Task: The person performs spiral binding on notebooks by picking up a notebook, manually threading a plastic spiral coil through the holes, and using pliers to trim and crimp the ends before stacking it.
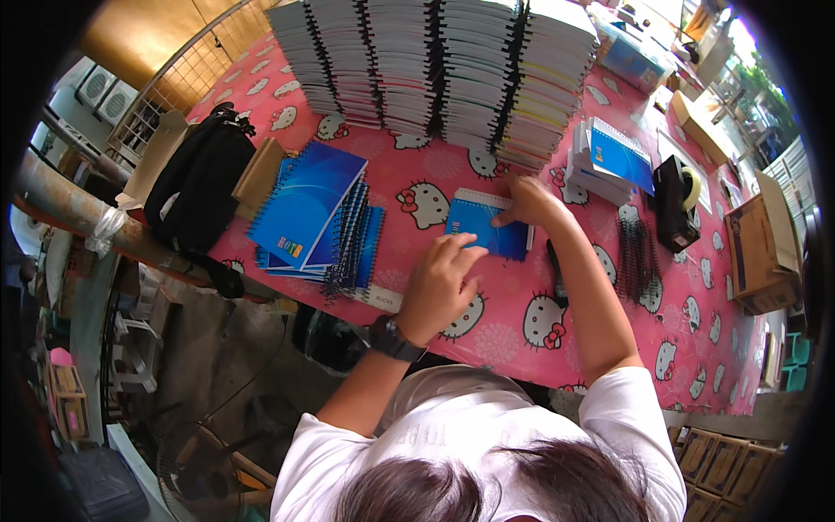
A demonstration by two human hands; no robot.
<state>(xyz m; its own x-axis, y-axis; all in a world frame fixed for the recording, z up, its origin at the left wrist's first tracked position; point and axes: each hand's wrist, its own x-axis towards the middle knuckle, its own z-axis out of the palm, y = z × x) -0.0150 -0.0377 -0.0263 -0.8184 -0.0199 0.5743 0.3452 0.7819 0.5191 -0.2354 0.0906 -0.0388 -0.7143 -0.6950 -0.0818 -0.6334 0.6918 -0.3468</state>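
Note:
A small blue notebook point(468, 219) with a white spiral-bound edge lies on the table in front of me. My left hand point(442, 280), a dark watch at its wrist, rests its slightly bent, parted fingertips at the notebook's near left corner. Over the far right part of the cover spreads my right hand point(532, 202), its thumb on the blue surface and its fingers reaching past the far edge. Left of these is a pile of larger blue spiral notebooks point(311, 202). A smaller stack of notebooks point(607, 161) stands to the right.
Tall stacks of spiral-bound books point(409, 74) rise at the back of the pink patterned table point(513, 352). Black binding coils point(637, 261) and a black tape dispenser point(677, 204) lie at right, near a cardboard box point(764, 248). A black bag point(196, 187) sits at the left edge.

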